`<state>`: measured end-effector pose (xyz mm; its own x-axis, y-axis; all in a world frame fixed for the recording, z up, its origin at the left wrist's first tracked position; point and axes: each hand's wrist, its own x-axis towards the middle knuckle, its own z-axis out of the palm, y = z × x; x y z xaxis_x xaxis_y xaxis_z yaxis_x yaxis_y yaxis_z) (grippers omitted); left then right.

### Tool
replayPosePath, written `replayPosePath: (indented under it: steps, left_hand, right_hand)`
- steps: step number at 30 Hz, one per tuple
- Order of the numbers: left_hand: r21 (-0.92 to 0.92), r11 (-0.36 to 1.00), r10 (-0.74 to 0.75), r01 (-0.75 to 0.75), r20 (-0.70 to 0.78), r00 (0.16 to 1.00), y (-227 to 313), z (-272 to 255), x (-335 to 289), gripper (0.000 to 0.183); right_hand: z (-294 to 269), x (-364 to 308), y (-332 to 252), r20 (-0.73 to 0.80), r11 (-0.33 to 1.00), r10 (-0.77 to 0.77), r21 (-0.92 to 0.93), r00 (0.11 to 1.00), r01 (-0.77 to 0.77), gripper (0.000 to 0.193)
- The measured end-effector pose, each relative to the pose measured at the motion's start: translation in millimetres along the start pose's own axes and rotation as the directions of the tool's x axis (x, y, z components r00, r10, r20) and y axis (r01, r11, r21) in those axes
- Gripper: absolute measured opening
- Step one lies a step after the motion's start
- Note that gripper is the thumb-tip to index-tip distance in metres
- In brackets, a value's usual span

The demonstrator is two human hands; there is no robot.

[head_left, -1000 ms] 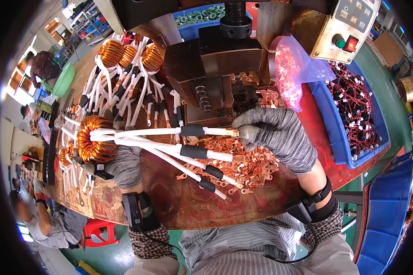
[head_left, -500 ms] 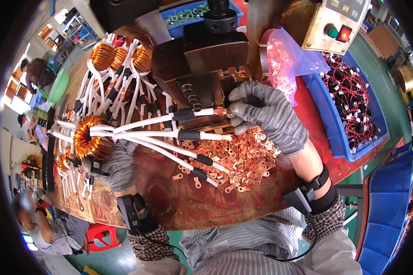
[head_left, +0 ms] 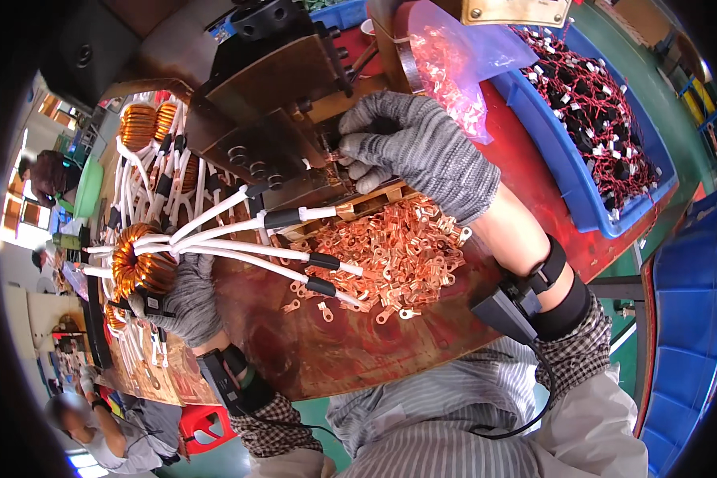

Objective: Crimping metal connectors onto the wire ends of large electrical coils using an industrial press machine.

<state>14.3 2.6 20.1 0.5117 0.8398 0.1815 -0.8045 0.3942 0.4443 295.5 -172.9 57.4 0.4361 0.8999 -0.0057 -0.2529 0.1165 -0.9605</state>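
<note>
My left hand (head_left: 191,299), in a grey knit glove, is closed around the underside of a copper-wound ring coil (head_left: 142,260). Several white leads (head_left: 239,244) with black sleeves fan out from the coil to the right. The uppermost lead runs into the dark metal press (head_left: 271,147), whose block partly hides it. At the press opening my right hand (head_left: 422,151), gloved alike, pinches a small copper terminal at that lead's end; the fingers cover most of it. Bare copper shows on the tip of the lead below. Loose copper terminals (head_left: 390,259) lie heaped under my right hand.
More coils (head_left: 138,126) with white leads crowd the table's left side. A clear bag of copper parts (head_left: 446,72) stands behind my right hand. A blue bin (head_left: 534,135) of red-and-black wired parts sits at right. Other people are at the far left.
My right hand and the uppermost lead's end have moved away from me into the press opening. The coil has shifted with my left hand. The whole view has turned somewhat.
</note>
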Motion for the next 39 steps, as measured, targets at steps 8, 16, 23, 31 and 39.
replayPosePath:
  steps: [8, 16, 23, 31, 39]
  left_hand:
    - [0.240, 0.951, 0.242, -0.193, -0.193, 0.951, -12.0, 18.2, -0.1, 0.085]
    - [0.284, 0.938, 0.270, -0.200, -0.234, 0.934, -15.3, 25.2, -1.3, 0.084]
    - [0.210, 0.966, 0.190, -0.153, -0.167, 0.968, -11.2, 17.8, -0.7, 0.084]
    - [0.105, 0.989, 0.119, -0.103, -0.161, 0.980, -9.4, 14.4, -1.8, 0.082]
    - [-0.094, 0.984, -0.110, 0.154, 0.362, 0.926, -0.8, -10.8, 6.0, 0.071]
  right_hand:
    - [-6.0, 3.0, 3.3, 0.018, 0.993, -0.030, -0.111, 0.999, 0.031, 0.015]
    - [-5.3, 4.8, 12.1, 0.010, 0.993, -0.089, -0.071, 0.996, 0.089, 0.015]
    - [-12.1, -0.4, 3.5, -0.078, 0.966, -0.134, -0.233, 0.988, 0.113, 0.019]
    - [-23.1, -8.7, -4.4, -0.160, 0.966, -0.211, -0.185, 0.964, 0.181, 0.019]
    - [-14.1, -28.2, -24.5, -0.174, 0.929, -0.208, -0.344, 0.963, 0.138, 0.019]
